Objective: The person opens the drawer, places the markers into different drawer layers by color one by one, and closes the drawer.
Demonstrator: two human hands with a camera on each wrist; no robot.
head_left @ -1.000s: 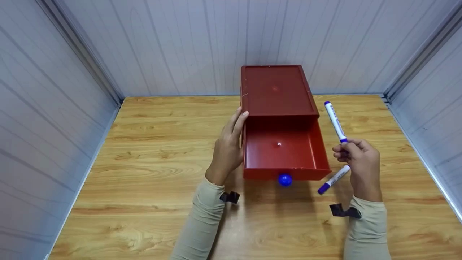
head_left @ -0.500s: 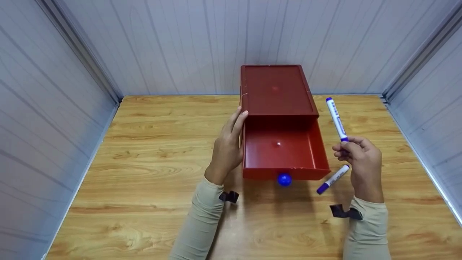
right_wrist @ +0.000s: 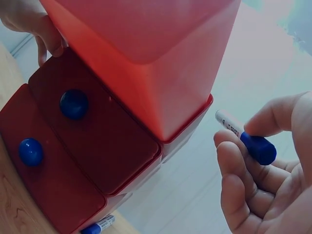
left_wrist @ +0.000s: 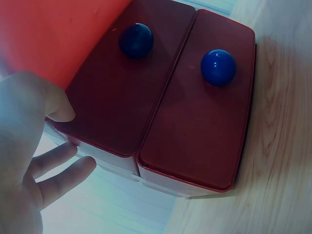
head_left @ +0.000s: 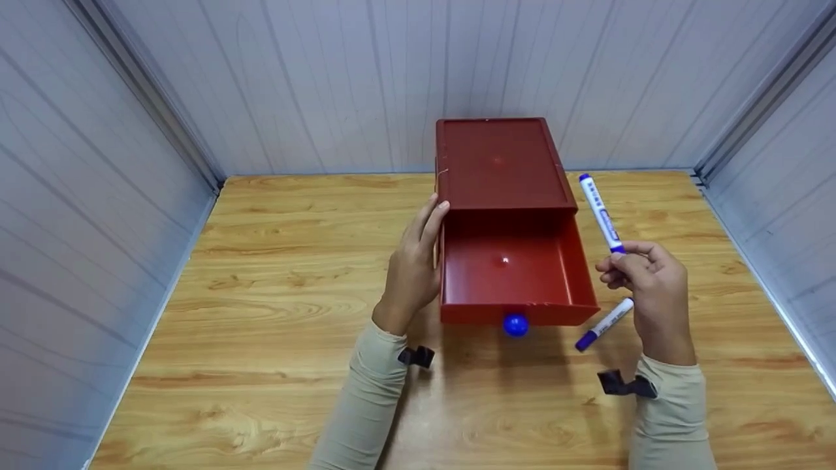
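Observation:
A red drawer cabinet stands with its top drawer pulled out and nothing inside. My left hand lies along the cabinet's left side, its fingers extended. In the left wrist view the thumb is at the front edge of a lower drawer. Right of the open drawer, my right hand pinches a white whiteboard marker by its blue cap end, between thumb and fingers. The marker points up and away. A second marker lies on the table below that hand.
The pulled-out drawer overhangs the table with a blue ball knob on its front. Two lower drawers are closed, each with a blue knob. White panel walls surround the wooden table at the back and sides.
The held marker has first risen slightly, then its far end has swung left toward the cabinet. My left hand, the cabinet and the marker on the table stay in place.

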